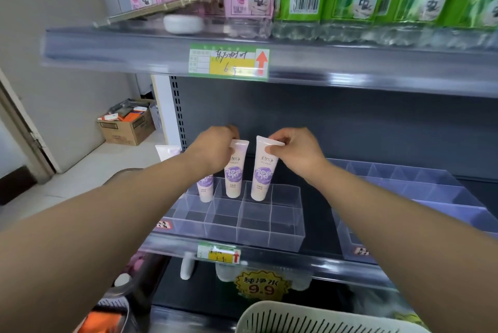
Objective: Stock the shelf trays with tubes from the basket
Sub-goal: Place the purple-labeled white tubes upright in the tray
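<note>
The basket (310, 316), below the clear tray (285, 227), was cut off by the bottom edge, so its contents could not be seen. A second tray (431, 190), right of the clear tray, ran out of view. The clear tray held three tubes upright in its back row. The left tube (205, 190) was half hidden behind the left forearm (134, 198). The left hand (213, 149) curled over the middle tube (234, 176), fingertips out of sight. The right hand (296, 152) pinched the top of the right tube (262, 173) between thumb and fingers.
</note>
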